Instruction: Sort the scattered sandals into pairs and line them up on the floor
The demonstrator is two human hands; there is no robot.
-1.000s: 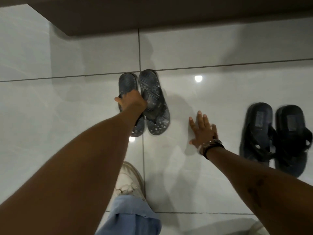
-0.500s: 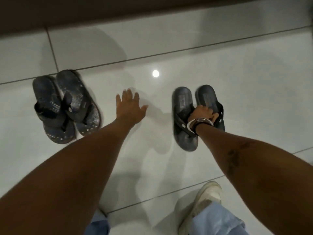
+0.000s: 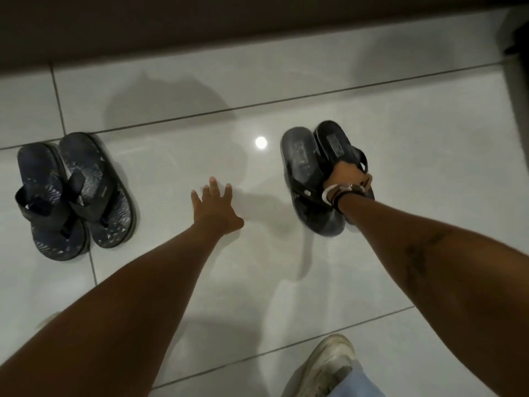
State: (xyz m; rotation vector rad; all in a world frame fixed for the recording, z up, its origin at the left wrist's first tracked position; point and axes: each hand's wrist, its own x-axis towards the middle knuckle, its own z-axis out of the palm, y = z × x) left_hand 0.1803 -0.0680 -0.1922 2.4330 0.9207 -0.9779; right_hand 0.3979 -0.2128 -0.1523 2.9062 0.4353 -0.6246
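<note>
Two dark patterned flip-flops (image 3: 77,193) lie side by side on the white tiled floor at the left, their straps overlapping. To the right sits a pair of black strapped sandals (image 3: 306,173), pressed together, the right one partly tilted against the left. My right hand (image 3: 347,179), with bands on the wrist, is closed on the straps of the black sandals. My left hand (image 3: 216,209) hovers flat over bare tile between the two pairs, fingers spread, holding nothing.
A dark wall base (image 3: 200,32) runs along the top of the view. A dark object (image 3: 518,27) stands at the top right corner. My white shoe (image 3: 326,368) and pale blue trouser leg are at the bottom right.
My left hand let go of the flip-flops and moved right over bare tile. My right hand moved off the floor and closed on the black sandals, drawing them together. The view swung right.
</note>
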